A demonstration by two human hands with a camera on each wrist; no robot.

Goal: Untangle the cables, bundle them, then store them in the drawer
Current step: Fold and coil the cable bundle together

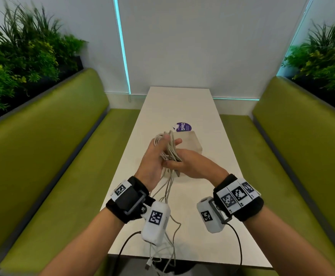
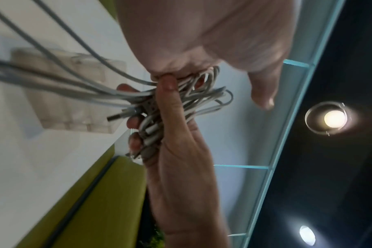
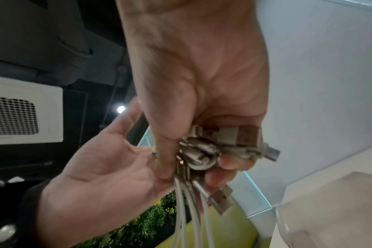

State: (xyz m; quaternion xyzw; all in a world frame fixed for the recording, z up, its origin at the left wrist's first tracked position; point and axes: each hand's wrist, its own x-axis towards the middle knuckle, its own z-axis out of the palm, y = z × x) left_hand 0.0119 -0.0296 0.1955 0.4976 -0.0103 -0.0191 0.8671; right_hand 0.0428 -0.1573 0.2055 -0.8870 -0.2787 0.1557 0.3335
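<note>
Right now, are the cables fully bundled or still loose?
Still loose. The right hand grips part of the cables, but long ends hang past the table edge.

- It looked like a booth in an office lounge or café: a narrow white tabletop stood between two green upholstered benches.
- Planters of greenery ran behind the benches on left and right.
- Recessed ceiling lights glowed overhead.

White table, green benches, plants, purple sticker
</note>
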